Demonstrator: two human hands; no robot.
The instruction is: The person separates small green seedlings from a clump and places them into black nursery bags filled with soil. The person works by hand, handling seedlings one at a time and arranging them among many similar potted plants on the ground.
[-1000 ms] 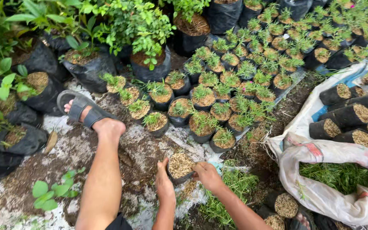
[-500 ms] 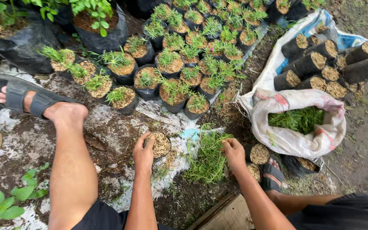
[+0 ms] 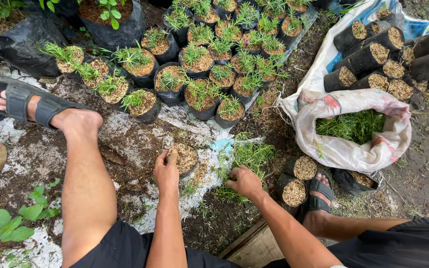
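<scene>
Steadying the husk-filled pot (image 3: 183, 158) at centre frame, the left hand (image 3: 166, 172) curls on its rim, while the right hand (image 3: 245, 182), fingers bent, closes loosely on the seedling pile (image 3: 247, 159) just right. Best to pick one sprig and keep the pot upright.

Right hand (image 3: 245, 181) fingertips hidden in the loose seedlings (image 3: 247, 158).

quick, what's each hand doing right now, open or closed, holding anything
left hand: fingers curled on the rim of a small soil-filled bag.
right hand: closed, knuckles up, on the pile of green seedlings; a grasp cannot be told.
</scene>
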